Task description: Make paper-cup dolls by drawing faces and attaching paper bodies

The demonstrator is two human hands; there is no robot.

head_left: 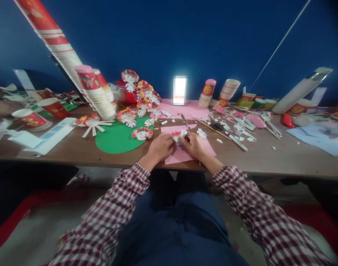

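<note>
A pink sheet of paper (176,158) lies before me at the table's front edge. On it is a small paper craft piece (175,133) with a red rim and white parts, mostly covered by my fingers. My left hand (162,146) has its fingers curled down onto this piece and holds it. Between the fingers of my right hand (196,145) is a short white tube that looks like a glue stick (183,133), tilted over the piece. A white paper cutout (202,133) rests on the sheet beyond my right hand.
Left of my hands, a green paper disc (113,138) carries finished-looking paper figures (142,133). Paper cup stacks (95,92) lean behind it; a white power strip (51,136) lies further left. To the right are scissors (216,125), a utility knife (237,142) and white scraps (242,127).
</note>
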